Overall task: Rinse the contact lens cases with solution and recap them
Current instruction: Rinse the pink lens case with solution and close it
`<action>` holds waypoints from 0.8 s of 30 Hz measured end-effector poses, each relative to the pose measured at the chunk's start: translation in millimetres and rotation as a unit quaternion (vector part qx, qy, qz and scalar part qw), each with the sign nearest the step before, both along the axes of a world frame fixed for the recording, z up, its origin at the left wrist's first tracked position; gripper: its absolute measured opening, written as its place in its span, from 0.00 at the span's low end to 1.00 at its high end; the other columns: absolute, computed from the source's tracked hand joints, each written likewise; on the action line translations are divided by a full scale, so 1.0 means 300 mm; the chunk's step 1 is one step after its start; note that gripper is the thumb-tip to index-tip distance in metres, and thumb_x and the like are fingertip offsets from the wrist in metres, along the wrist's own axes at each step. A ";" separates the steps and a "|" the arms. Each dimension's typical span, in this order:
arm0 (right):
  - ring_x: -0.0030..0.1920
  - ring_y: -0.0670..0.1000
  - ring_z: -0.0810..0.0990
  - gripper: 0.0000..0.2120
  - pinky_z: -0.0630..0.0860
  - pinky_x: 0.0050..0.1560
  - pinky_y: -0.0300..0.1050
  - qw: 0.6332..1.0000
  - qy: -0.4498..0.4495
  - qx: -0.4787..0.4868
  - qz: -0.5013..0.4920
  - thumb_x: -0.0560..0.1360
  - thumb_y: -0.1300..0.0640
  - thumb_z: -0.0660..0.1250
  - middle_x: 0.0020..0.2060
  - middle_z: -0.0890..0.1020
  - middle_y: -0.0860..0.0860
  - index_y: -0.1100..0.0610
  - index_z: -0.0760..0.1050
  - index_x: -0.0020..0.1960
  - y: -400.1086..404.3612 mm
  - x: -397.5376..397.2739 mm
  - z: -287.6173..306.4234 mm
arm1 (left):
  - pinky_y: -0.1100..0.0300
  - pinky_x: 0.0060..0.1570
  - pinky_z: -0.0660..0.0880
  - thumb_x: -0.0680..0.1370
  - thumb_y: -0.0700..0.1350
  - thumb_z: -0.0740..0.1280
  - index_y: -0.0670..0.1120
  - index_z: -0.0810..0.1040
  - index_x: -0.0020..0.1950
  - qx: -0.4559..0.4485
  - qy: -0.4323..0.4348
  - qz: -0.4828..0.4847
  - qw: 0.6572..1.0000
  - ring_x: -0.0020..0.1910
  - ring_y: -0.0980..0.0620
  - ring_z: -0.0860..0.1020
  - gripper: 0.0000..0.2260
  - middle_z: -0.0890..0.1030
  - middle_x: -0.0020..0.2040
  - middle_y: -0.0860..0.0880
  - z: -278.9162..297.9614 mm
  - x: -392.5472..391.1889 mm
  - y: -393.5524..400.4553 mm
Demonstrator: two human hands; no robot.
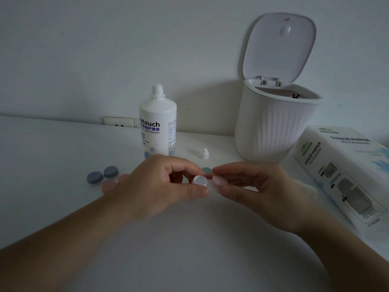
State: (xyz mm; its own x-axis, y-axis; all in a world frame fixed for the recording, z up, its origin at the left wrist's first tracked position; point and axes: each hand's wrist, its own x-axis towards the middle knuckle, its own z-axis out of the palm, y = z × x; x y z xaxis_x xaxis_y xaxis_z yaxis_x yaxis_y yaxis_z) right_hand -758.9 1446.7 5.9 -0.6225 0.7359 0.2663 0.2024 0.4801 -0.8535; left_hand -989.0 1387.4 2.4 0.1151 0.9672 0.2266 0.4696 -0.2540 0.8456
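Left hand (pixel 166 184) pinches small white cap (pixel 200 179). Right hand (pixel 248 182) pinches something beside cap; cannot tell what. Solution bottle (pixel 157 123) stands open behind hands, blue lens case (pixel 102 174) left of bottle.

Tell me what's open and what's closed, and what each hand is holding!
Solution bottle: upright, cap off.
Bottle cap: lying on the table.
Bin: lid up.
Blue-grey lens case: both caps on.
White lens case: pinched by the left hand.
Right hand: pinching the case's other end.
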 end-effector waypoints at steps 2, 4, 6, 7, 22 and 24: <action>0.51 0.42 0.86 0.16 0.80 0.57 0.40 1.000 -0.021 0.020 -0.005 0.69 0.41 0.73 0.49 0.87 0.40 0.43 0.84 0.56 -0.005 0.002 0.004 | 0.65 0.32 0.66 0.64 0.62 0.75 0.64 0.85 0.46 0.003 -0.002 -0.001 1.000 0.31 0.57 0.68 0.12 0.74 0.30 0.59 0.000 0.000 0.001; 0.51 0.42 0.85 0.16 0.80 0.57 0.42 0.999 -0.033 0.033 -0.005 0.70 0.42 0.73 0.49 0.87 0.39 0.44 0.84 0.56 -0.006 0.004 0.009 | 0.64 0.33 0.66 0.64 0.62 0.75 0.64 0.85 0.46 0.004 -0.005 0.000 1.000 0.32 0.57 0.68 0.12 0.73 0.30 0.58 -0.001 0.000 0.003; 0.52 0.43 0.85 0.15 0.80 0.58 0.42 0.998 -0.041 0.039 0.004 0.72 0.45 0.72 0.50 0.87 0.40 0.47 0.84 0.57 -0.006 0.006 0.015 | 0.64 0.34 0.66 0.64 0.62 0.75 0.65 0.85 0.45 0.001 -0.005 0.003 1.000 0.32 0.55 0.69 0.11 0.73 0.32 0.54 -0.002 0.000 0.004; 0.53 0.43 0.85 0.14 0.79 0.58 0.42 0.998 -0.047 0.044 0.008 0.73 0.46 0.72 0.51 0.86 0.40 0.47 0.84 0.57 -0.007 0.006 0.018 | 0.64 0.34 0.66 0.65 0.63 0.75 0.65 0.85 0.45 0.000 -0.005 0.003 1.000 0.33 0.55 0.69 0.10 0.73 0.32 0.52 -0.003 -0.001 0.003; 0.51 0.47 0.84 0.22 0.80 0.52 0.46 0.992 -0.080 0.098 0.017 0.72 0.38 0.70 0.51 0.84 0.40 0.42 0.77 0.64 -0.003 0.016 0.019 | 0.61 0.35 0.68 0.64 0.65 0.76 0.66 0.84 0.46 0.005 0.001 -0.005 1.000 0.34 0.44 0.71 0.13 0.78 0.38 0.38 -0.002 0.013 0.002; 0.50 0.50 0.84 0.15 0.80 0.51 0.45 0.993 -0.064 0.099 0.025 0.76 0.44 0.70 0.50 0.85 0.42 0.46 0.80 0.61 -0.005 0.020 0.022 | 0.61 0.34 0.67 0.65 0.66 0.77 0.66 0.84 0.46 0.011 -0.003 -0.001 1.000 0.34 0.41 0.71 0.13 0.77 0.38 0.36 -0.002 0.008 0.000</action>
State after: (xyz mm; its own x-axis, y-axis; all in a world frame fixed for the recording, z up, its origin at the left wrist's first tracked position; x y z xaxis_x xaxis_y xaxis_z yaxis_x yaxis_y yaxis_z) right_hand -753.0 1445.2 12.6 -0.6953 0.6437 0.3197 0.2737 0.6484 -0.7104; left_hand -986.6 1387.3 1.9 0.1145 0.9620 0.2480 0.4634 -0.2726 0.8432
